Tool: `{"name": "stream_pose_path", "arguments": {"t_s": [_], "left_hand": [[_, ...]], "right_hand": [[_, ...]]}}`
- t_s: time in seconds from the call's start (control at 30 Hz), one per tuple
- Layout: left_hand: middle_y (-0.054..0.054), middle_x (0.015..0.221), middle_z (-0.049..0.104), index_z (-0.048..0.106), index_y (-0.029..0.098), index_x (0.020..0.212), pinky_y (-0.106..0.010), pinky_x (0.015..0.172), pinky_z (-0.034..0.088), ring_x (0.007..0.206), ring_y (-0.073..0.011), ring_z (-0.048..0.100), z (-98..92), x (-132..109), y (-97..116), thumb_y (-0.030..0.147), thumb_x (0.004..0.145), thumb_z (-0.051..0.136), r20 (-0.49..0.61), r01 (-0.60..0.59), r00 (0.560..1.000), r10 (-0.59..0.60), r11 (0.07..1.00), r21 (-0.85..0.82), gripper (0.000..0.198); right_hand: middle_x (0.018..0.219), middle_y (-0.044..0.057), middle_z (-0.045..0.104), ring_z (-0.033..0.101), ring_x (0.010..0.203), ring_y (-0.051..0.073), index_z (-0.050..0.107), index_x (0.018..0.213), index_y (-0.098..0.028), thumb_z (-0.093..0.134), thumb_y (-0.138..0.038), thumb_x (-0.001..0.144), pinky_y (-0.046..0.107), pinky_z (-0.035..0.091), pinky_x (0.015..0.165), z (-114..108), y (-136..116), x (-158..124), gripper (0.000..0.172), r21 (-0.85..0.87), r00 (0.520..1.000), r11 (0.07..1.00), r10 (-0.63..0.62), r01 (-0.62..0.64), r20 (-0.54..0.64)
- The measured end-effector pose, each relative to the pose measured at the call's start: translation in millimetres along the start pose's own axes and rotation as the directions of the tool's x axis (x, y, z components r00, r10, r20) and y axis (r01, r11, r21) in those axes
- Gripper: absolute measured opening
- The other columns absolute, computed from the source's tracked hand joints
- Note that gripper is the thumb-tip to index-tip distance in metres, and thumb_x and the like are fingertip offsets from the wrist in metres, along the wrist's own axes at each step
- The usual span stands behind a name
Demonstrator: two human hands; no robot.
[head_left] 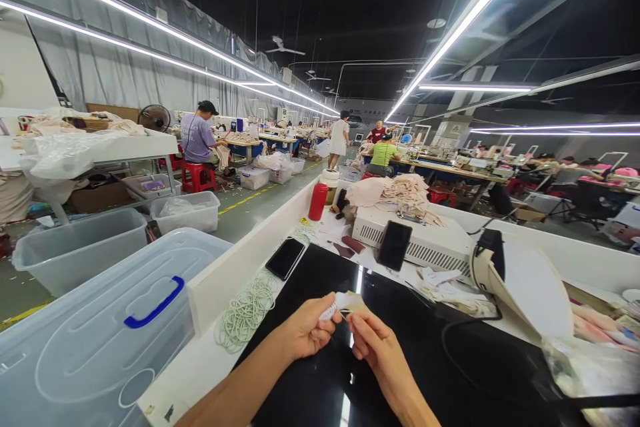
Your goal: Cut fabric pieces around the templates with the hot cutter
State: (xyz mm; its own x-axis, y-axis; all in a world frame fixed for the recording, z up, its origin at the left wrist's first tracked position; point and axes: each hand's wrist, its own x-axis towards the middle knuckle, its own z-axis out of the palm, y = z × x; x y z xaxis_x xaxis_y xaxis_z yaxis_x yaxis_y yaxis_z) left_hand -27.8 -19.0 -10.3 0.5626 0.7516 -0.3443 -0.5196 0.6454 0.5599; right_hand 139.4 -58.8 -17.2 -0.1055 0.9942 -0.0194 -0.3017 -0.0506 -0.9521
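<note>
Above a glossy black tabletop (pixel 320 347), both my hands meet over its near middle. My left hand (pixel 313 330) is closed on a small white piece (pixel 329 311) with rows of dark marks, perhaps a tag; its kind is not clear. A pale, flat flap (pixel 350 300) sticks up between the hands. My right hand (pixel 373 340) pinches at the flap's lower edge, where a thin light strand seems to run; the fingers hide what exactly they grip. Left of my left hand lies a tangled heap of pale green cord (pixel 247 310).
A phone (pixel 286 258) lies by the cord. Another dark device (pixel 395 245) leans against a white vented machine (pixel 415 240) topped with cloth pieces (pixel 400 193). A red bottle (pixel 317 201) stands behind. Lidded plastic bin (pixel 165 260) at left; people sit at sewing tables beyond.
</note>
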Motion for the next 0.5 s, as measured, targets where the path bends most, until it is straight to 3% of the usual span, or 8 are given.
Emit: {"name": "stream_pose_path", "arguments": {"t_s": [0.13, 0.27, 0.5], "left_hand": [[0.004, 0.069, 0.052, 0.057, 0.011, 0.087, -0.008, 0.034, 0.014, 0.040, 0.0036, 0.031, 0.6, -2, 1, 0.037, 0.099, 0.065, 0.004, -0.024, 1.000, 0.024, 0.997, 0.067, 0.029], [0.003, 0.069, 0.055, 0.061, 0.011, 0.096, -0.010, 0.036, 0.013, 0.041, 0.0027, 0.031, 2.5, -6, -2, 0.037, 0.095, 0.070, 0.040, -0.020, 0.999, 0.013, 0.984, 0.177, 0.027], [0.003, 0.070, 0.054, 0.063, 0.012, 0.097, -0.013, 0.039, 0.007, 0.042, 0.0019, 0.027, 3.3, -11, -1, 0.037, 0.085, 0.079, 0.153, 0.055, 0.983, -0.100, 0.960, 0.274, 0.032]], "right_hand": [[0.057, -0.004, 0.045, 0.038, 0.053, 0.009, 0.072, 0.076, -0.016, 0.083, -0.055, 0.077, 0.023, 0.039, 0.051, 1, -4, -1, 0.040, 0.014, 0.999, 0.998, -0.053, 0.053, -0.004], [0.064, -0.004, 0.052, 0.035, 0.050, 0.006, 0.071, 0.082, -0.018, 0.084, -0.054, 0.076, 0.022, 0.037, 0.047, 0, -3, 0, 0.039, 0.052, 0.985, 0.994, -0.093, 0.101, -0.148], [0.056, -0.011, 0.033, 0.027, 0.044, 0.006, 0.066, 0.086, -0.022, 0.082, -0.058, 0.068, 0.020, 0.030, 0.041, -20, 1, 6, 0.044, 0.021, 0.858, 0.985, -0.139, 0.172, -0.495]]}}
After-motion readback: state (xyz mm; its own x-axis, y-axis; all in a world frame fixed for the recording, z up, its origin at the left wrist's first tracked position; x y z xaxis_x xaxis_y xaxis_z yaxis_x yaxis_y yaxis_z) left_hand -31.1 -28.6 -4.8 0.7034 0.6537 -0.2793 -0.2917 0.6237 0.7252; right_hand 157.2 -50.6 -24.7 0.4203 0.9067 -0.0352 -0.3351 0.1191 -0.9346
